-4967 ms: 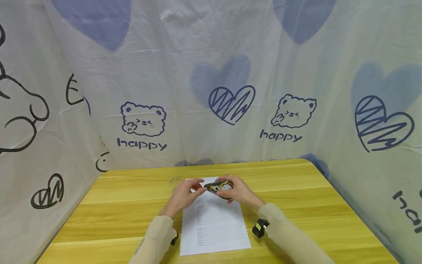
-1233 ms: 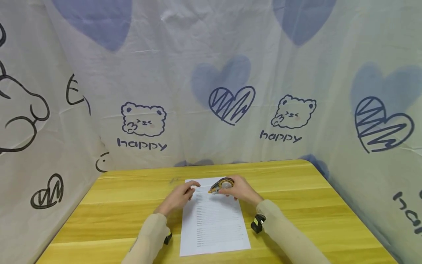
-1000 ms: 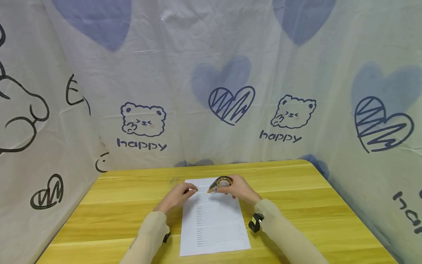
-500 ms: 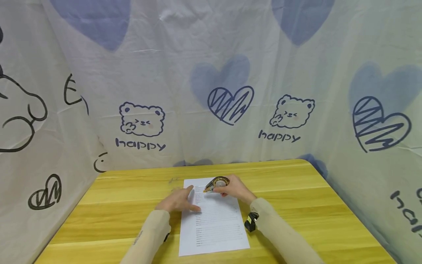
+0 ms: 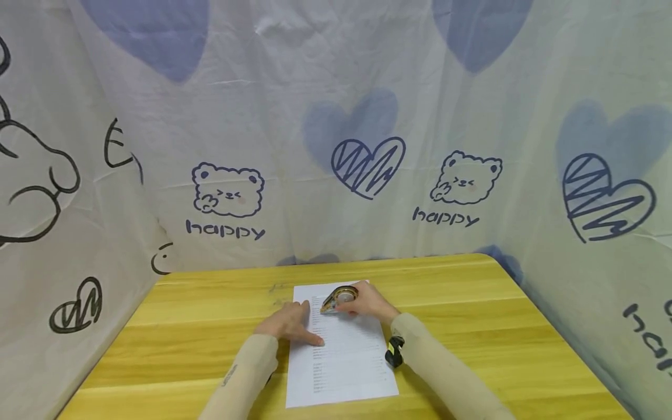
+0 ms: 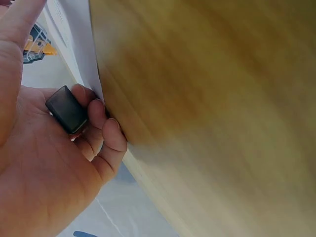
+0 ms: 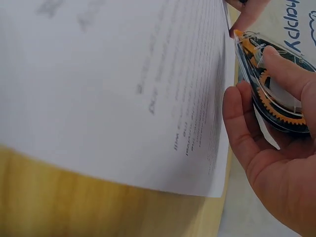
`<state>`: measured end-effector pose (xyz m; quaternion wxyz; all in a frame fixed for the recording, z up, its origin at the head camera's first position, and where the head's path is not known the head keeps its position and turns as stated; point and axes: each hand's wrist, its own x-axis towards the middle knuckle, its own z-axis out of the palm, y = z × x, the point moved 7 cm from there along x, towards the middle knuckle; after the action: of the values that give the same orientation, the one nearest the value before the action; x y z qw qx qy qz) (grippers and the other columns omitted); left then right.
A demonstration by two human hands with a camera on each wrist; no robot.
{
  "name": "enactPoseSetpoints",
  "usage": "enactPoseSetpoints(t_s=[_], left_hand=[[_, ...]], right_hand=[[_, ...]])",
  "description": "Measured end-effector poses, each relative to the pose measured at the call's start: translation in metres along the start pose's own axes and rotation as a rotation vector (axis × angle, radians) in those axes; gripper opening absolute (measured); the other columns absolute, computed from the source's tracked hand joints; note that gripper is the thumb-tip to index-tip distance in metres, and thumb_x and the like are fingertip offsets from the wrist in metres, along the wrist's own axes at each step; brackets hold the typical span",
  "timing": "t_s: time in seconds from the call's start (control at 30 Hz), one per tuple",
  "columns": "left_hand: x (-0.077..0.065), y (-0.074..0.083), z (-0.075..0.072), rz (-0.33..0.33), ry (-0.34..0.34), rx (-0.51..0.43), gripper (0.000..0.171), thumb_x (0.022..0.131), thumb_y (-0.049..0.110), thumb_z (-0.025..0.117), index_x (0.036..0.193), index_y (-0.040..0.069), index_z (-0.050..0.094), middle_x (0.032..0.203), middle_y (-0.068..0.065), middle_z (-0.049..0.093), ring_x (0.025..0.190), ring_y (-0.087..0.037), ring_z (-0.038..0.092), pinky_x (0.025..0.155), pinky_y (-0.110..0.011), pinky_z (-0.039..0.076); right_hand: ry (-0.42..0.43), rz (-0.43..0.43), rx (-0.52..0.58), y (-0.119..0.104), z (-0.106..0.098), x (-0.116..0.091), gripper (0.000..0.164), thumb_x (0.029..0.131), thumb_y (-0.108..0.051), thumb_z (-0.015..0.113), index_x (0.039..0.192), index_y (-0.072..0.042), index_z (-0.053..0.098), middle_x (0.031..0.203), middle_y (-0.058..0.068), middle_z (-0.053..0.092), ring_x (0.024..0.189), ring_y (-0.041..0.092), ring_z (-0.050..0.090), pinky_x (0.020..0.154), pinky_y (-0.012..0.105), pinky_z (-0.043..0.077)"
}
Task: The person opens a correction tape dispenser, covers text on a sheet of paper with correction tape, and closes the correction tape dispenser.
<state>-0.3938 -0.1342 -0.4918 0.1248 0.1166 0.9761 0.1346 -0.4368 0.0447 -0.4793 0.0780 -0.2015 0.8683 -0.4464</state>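
A correction tape with a clear body, orange gear and orange tip is gripped in my right hand, thumb on its side. Its tip points down-left at the printed sheet, near the start of the upper text lines; whether it touches the paper I cannot tell. My left hand rests at the sheet's left edge, thumb and index finger spread over the paper. In the left wrist view, the other fingers of that hand curl round a small dark cap against the palm.
The sheet lies on a yellow wood-grain table. A white curtain with blue hearts and bear drawings hangs behind the table and along both sides. Black wrist cameras sit at the cuffs.
Five seconds ago both hands met at the tape's dark-covered tip; now that tip is bare orange. The left hand has spread onto the paper, and the right has shifted left and down with the correction tape.
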Motion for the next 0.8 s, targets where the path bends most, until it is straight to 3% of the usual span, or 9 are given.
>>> enactPoseSetpoints(t_s=[0.4, 0.63, 0.8], left_hand=[[0.001, -0.001, -0.001, -0.013, 0.004, -0.008, 0.112, 0.064, 0.062, 0.083, 0.147, 0.001, 0.040, 0.142, -0.024, 0.050, 0.133, -0.041, 0.046, 0.113, -0.054, 0.037], [0.001, 0.000, -0.003, -0.003, 0.007, 0.004, 0.112, 0.064, 0.060, 0.084, 0.146, -0.001, 0.040, 0.141, -0.025, 0.051, 0.132, -0.042, 0.047, 0.112, -0.054, 0.038], [0.000, 0.000, -0.002, -0.009, 0.002, -0.004, 0.110, 0.064, 0.060, 0.084, 0.146, 0.001, 0.040, 0.141, -0.025, 0.051, 0.132, -0.042, 0.047, 0.112, -0.055, 0.038]], right_hand=[[0.026, 0.076, 0.040, 0.004, 0.003, 0.007, 0.031, 0.078, -0.021, 0.084, 0.099, -0.002, 0.070, 0.084, 0.008, 0.073, 0.067, 0.018, 0.068, 0.060, 0.029, 0.059], [-0.002, -0.021, 0.028, 0.000, 0.004, 0.014, 0.023, 0.083, -0.019, 0.080, 0.100, -0.006, 0.072, 0.084, 0.005, 0.073, 0.070, 0.016, 0.066, 0.064, 0.027, 0.056], [-0.027, -0.026, 0.064, 0.001, 0.004, 0.017, 0.019, 0.083, -0.017, 0.079, 0.097, -0.006, 0.074, 0.083, 0.007, 0.074, 0.072, 0.020, 0.067, 0.067, 0.029, 0.057]])
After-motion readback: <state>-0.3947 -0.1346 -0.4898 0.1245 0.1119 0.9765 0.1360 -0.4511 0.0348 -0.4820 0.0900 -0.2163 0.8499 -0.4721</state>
